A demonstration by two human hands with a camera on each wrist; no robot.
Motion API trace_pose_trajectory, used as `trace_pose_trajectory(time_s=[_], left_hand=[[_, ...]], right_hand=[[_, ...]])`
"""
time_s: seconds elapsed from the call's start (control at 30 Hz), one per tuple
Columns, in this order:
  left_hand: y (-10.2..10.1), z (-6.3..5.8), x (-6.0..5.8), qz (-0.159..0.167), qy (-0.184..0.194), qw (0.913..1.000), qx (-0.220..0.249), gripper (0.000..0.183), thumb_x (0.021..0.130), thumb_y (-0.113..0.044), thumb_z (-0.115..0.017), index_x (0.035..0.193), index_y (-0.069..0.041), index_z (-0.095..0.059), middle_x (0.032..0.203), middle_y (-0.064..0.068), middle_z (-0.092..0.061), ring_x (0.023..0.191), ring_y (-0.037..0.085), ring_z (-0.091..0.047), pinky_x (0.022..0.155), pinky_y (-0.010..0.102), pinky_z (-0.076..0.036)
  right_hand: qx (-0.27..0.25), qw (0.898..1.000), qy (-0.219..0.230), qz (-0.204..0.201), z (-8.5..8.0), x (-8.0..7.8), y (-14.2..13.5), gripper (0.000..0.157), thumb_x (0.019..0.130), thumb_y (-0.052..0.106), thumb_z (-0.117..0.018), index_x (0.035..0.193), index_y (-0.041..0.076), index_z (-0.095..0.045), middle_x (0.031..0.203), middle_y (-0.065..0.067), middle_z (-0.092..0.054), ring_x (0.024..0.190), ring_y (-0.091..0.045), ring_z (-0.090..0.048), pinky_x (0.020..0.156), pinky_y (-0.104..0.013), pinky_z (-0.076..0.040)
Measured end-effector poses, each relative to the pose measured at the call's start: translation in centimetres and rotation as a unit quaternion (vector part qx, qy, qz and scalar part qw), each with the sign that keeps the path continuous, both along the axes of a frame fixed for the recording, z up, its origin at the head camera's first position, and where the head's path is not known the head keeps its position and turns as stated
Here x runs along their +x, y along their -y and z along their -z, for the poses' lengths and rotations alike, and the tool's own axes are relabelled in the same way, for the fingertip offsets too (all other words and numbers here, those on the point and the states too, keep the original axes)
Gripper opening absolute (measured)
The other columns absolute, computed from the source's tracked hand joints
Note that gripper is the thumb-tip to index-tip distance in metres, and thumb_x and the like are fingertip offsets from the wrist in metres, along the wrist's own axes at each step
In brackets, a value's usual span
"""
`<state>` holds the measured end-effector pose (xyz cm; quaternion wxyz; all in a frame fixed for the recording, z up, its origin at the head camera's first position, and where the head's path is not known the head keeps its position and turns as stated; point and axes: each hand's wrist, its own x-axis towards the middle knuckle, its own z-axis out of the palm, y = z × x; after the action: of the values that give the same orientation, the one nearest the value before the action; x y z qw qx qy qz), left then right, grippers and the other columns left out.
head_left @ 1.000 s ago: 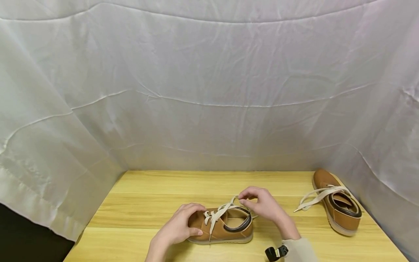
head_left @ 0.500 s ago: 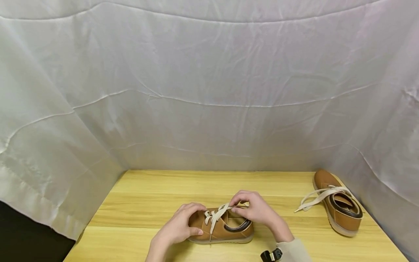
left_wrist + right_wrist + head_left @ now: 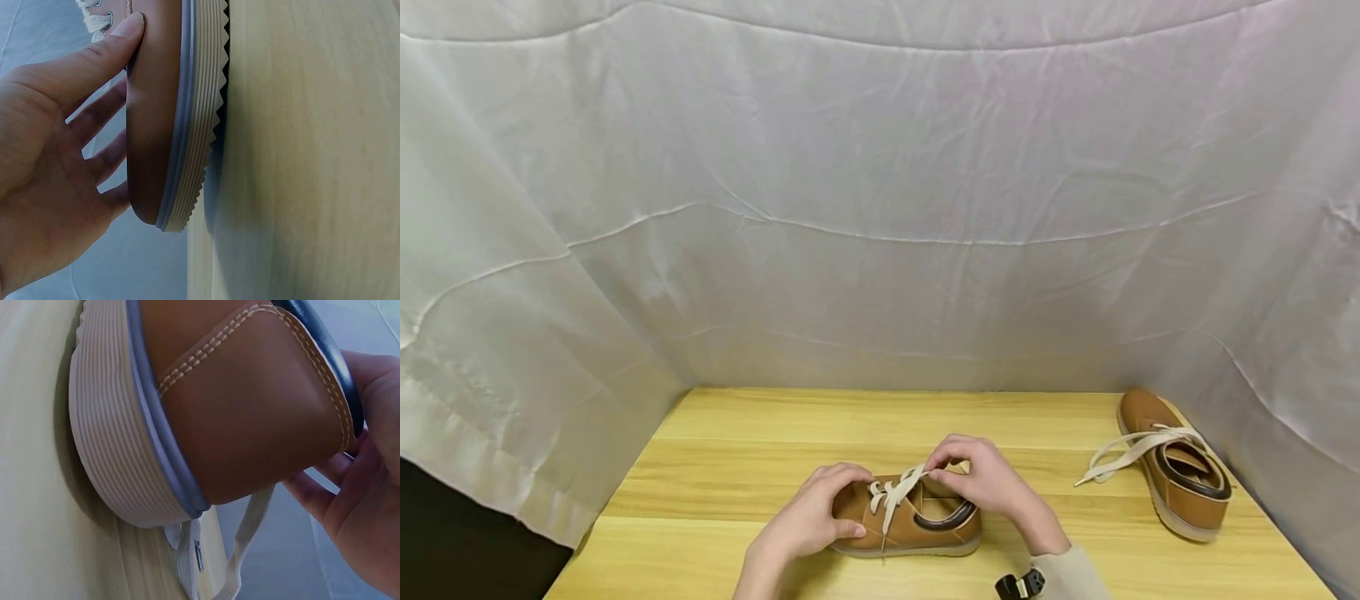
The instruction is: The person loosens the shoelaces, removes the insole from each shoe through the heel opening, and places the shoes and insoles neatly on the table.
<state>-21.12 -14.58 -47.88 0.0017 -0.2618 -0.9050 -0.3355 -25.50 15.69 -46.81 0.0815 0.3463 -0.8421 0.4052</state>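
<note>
A brown leather shoe (image 3: 901,535) with cream laces and a pale ridged sole sits on the wooden table, toe to the left. My left hand (image 3: 808,515) grips its toe, thumb on the near side and fingers over the far side; the left wrist view shows this hand (image 3: 56,144) close up. Over the shoe's opening, my right hand (image 3: 981,477) pinches the shoelace (image 3: 895,497) near the tongue, thumb against forefinger. In the right wrist view the heel (image 3: 250,419) hides those fingertips, and a loose lace (image 3: 247,540) with a metal tip hangs behind it.
A second brown shoe (image 3: 1187,492) stands at the right by the curtain, its loose lace (image 3: 1108,471) trailing left onto the table. Grey curtains (image 3: 925,317) enclose the back and sides of the wooden table (image 3: 737,450).
My right hand has moved left and slightly down, from beyond the shoe's collar to the lace crossing by the tongue. My left hand has stayed on the toe.
</note>
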Motion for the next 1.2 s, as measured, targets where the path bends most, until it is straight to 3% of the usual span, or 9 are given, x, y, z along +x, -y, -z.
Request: trace_pose_trajectory(time_s=[0.57,0.9,1.2], left_hand=[[0.0,-0.2,0.0,0.003,0.003,1.0,0.003,0.062,0.08,-0.018,-0.089,0.137,-0.02,-0.064,0.144,-0.003,-0.06,0.135,0.029,-0.051,0.116,0.058,-0.038],[0.0,-0.3,0.1,0.004,0.005,1.0,0.001,0.062,0.081,-0.018,-0.088,0.138,-0.019,-0.064,0.144,-0.003,-0.06,0.136,0.029,-0.05,0.116,0.058,-0.038],[0.1,-0.2,0.1,0.002,0.009,0.9999,0.003,0.062,0.081,-0.02,-0.089,0.137,-0.024,-0.064,0.145,-0.006,-0.059,0.136,0.029,-0.05,0.116,0.059,-0.039]], right_hand=[[0.001,0.999,0.005,0.038,-0.3,-0.5,-1.9,0.009,0.093,0.007,-0.077,0.097,0.015,-0.078,0.097,0.011,-0.072,0.088,-0.006,-0.066,0.084,-0.045,-0.061],[0.014,0.996,0.012,0.086,-0.6,-0.4,-3.0,0.012,0.091,0.005,-0.078,0.097,0.015,-0.078,0.096,0.006,-0.072,0.089,-0.008,-0.067,0.085,-0.044,-0.061],[0.018,0.992,-0.009,0.124,-0.6,-0.6,-4.2,0.012,0.091,0.005,-0.078,0.095,0.016,-0.078,0.093,0.005,-0.073,0.086,-0.008,-0.066,0.082,-0.043,-0.061]])
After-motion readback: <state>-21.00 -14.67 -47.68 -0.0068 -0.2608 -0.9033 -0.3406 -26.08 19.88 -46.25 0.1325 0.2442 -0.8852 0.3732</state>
